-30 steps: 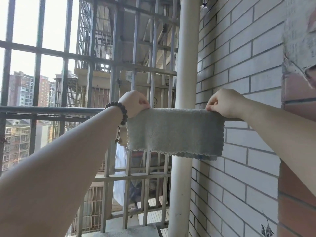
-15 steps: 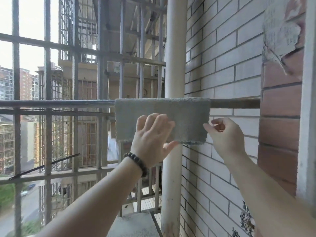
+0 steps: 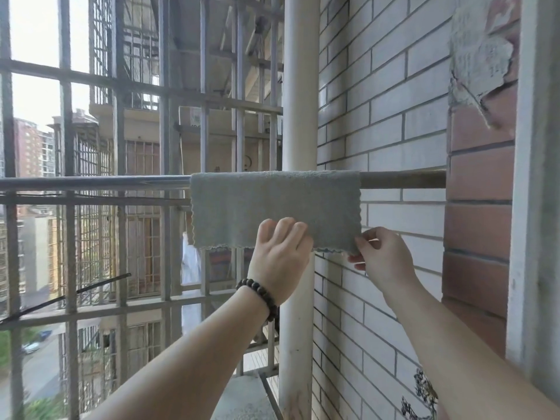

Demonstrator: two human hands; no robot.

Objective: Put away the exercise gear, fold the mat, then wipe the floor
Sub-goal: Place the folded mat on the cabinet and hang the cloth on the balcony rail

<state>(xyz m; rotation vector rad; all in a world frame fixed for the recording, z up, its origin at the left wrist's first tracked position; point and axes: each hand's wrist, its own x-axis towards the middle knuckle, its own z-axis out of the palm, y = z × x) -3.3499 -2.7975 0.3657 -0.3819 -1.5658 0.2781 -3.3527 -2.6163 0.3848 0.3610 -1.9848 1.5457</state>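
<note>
A grey cleaning cloth [image 3: 272,204] hangs folded over a horizontal metal rail [image 3: 91,181] at chest height. My left hand [image 3: 280,259], with a dark bead bracelet on the wrist, lies flat against the cloth's lower edge, fingers together. My right hand [image 3: 383,259] pinches the cloth's lower right corner between thumb and fingers. No exercise gear or mat is in view.
A white vertical pipe [image 3: 298,86] stands just behind the cloth. A light brick wall [image 3: 378,116] runs along the right, with a red brick column [image 3: 478,207] nearer me. Metal security bars [image 3: 69,237] close off the left, with buildings and a street beyond.
Both hands let go of the cloth's top edge at the rail and dropped to its lower edge. The cloth now hangs over the rail by itself.
</note>
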